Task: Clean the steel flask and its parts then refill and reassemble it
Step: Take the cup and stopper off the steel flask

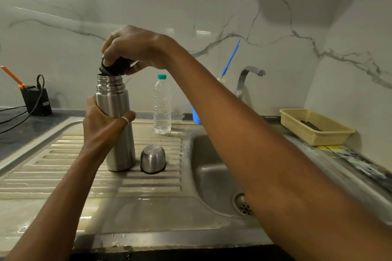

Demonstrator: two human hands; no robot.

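Head view: my left hand [101, 127] wraps round the tall brushed-steel flask [114, 101], which stands on the ribbed steel drainboard [53, 176]. My right hand [135, 48] has its fingers clamped on the dark round stopper [116, 66], tilted at the open mouth. Held askew, it could cross-thread or slip, I judge. The upturned steel cup [152, 158] sits just beside the base and could get knocked. The sink basin [210, 176] drops away on the right, with free room above.
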